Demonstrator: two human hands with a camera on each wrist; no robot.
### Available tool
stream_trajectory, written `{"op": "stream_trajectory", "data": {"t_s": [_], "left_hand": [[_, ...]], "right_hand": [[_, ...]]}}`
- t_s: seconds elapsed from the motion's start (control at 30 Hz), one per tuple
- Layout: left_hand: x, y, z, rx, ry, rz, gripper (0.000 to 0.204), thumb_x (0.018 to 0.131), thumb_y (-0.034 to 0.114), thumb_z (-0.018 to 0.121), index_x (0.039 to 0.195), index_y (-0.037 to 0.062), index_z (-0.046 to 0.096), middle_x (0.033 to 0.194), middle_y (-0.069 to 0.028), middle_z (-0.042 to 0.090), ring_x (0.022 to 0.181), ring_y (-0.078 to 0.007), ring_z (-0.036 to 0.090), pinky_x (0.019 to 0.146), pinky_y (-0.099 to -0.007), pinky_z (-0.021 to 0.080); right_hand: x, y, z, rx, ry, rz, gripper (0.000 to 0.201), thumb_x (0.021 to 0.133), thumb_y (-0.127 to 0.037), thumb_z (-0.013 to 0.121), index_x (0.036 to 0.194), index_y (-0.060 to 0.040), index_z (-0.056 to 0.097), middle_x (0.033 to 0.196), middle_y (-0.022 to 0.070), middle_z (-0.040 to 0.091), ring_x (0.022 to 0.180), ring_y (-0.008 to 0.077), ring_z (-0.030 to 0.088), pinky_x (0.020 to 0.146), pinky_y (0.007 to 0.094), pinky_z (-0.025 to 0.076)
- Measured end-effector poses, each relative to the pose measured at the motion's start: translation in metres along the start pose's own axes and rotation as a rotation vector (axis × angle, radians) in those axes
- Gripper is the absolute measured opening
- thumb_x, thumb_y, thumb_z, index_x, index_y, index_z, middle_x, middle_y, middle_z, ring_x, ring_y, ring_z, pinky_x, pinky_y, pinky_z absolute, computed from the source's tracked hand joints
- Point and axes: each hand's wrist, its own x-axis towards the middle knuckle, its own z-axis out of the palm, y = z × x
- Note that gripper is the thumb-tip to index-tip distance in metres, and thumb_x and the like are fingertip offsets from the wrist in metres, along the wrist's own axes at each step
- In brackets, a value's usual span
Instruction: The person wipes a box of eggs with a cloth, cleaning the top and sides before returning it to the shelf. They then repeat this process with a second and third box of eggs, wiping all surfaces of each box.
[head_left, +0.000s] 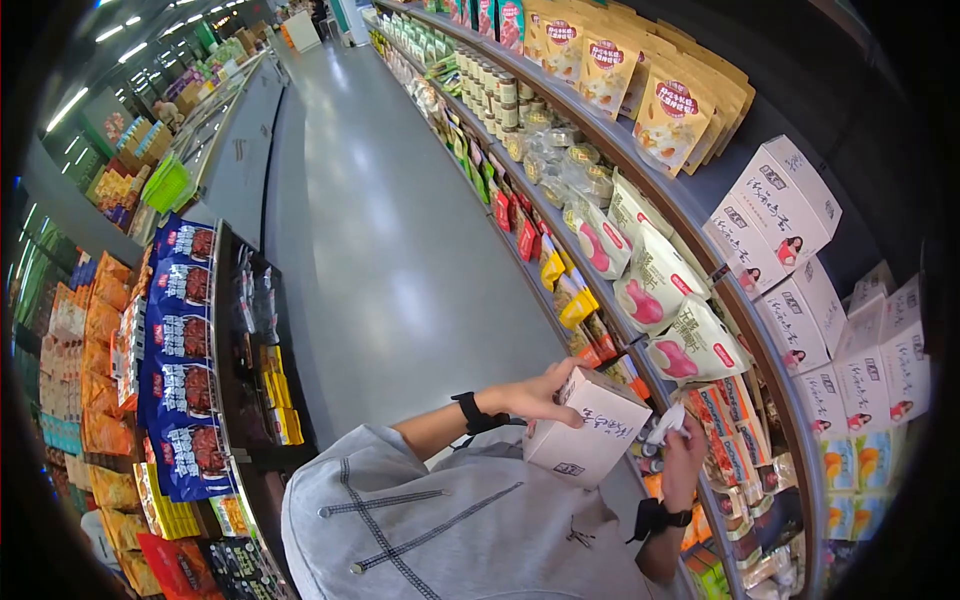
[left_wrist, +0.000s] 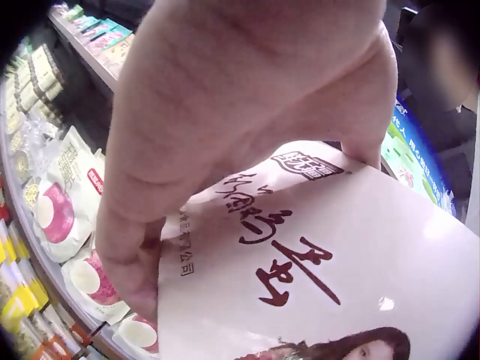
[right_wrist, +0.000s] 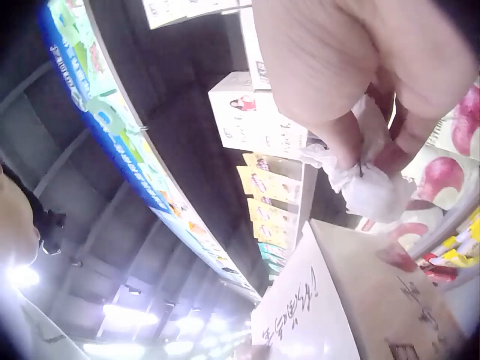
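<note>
My left hand [head_left: 538, 396] grips a pale pink-white carton [head_left: 588, 432] with dark brush lettering, held tilted in front of my body. In the left wrist view the fingers and thumb of the left hand [left_wrist: 240, 97] span the carton [left_wrist: 375, 232], and a printed portrait shows at its lower edge. Just right of the carton, my right hand [head_left: 684, 462] pinches a crumpled white tissue [head_left: 664, 424]. The right wrist view shows that tissue [right_wrist: 371, 191] bunched between thumb and fingers, close above a corner of the carton [right_wrist: 300, 311].
Similar cartons [head_left: 790, 225] are stacked on the upper right shelf, beside standing yellow pouches [head_left: 672, 112]. White bags with pink pictures [head_left: 655, 280] line the shelf below. A grey aisle floor [head_left: 390, 230] runs ahead, with a rack of blue packets [head_left: 187, 365] on the left.
</note>
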Motion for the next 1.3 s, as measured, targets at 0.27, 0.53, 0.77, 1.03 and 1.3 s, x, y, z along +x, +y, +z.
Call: {"op": "stream_trajectory", "data": {"t_s": [0.27,0.53,0.77,1.03,1.3], "left_hand": [[-0.021,0.012,-0.017,0.093,0.049,0.174,0.104,0.073,0.032,0.083,0.152,0.0070,0.020,0.136,-0.0209,0.038,0.135,-0.0348,0.035,0.110,-0.0433,0.037],[-0.018,-0.004,-0.023,0.196,0.062,0.233,0.107,0.071,0.037,0.082,0.152,0.0079,0.019,0.131,-0.0243,0.040,0.128,-0.0399,0.042,0.107,-0.0425,0.040],[-0.015,-0.003,-0.019,0.150,-0.022,0.179,0.104,0.072,0.034,0.082,0.151,0.0031,0.022,0.134,-0.0230,0.040,0.132,-0.0362,0.039,0.111,-0.0419,0.036],[-0.001,0.005,-0.019,0.181,-0.098,0.174,0.105,0.071,0.037,0.083,0.151,0.0036,0.023,0.132,-0.0221,0.042,0.129,-0.0365,0.042,0.108,-0.0415,0.039],[0.016,0.019,0.005,0.278,-0.077,0.235,0.106,0.068,0.037,0.083,0.151,0.0086,0.023,0.128,-0.0220,0.042,0.126,-0.0391,0.044,0.106,-0.0419,0.041]], "right_hand": [[0.031,-0.053,0.058,-0.469,-0.482,-0.378,0.015,0.093,-0.001,0.057,0.102,0.0004,0.069,0.098,0.0071,0.066,0.088,0.0140,0.064,0.078,0.0262,0.049],[0.002,-0.080,0.120,-0.561,-0.547,-0.569,0.019,0.091,0.002,0.054,0.103,0.0012,0.070,0.094,0.0112,0.068,0.084,0.0177,0.064,0.075,0.0276,0.049],[-0.005,-0.070,0.094,-0.684,-0.451,-0.410,0.021,0.091,0.003,0.054,0.105,-0.0012,0.070,0.097,0.0122,0.068,0.086,0.0200,0.066,0.077,0.0289,0.050],[-0.006,-0.062,0.062,-0.722,-0.332,-0.299,0.019,0.092,0.000,0.057,0.106,-0.0016,0.070,0.095,0.0107,0.068,0.085,0.0190,0.065,0.073,0.0281,0.050],[-0.006,-0.072,0.080,-0.658,-0.395,-0.460,0.019,0.092,0.001,0.058,0.107,-0.0028,0.070,0.102,0.0100,0.070,0.087,0.0193,0.067,0.073,0.0291,0.052]]}}
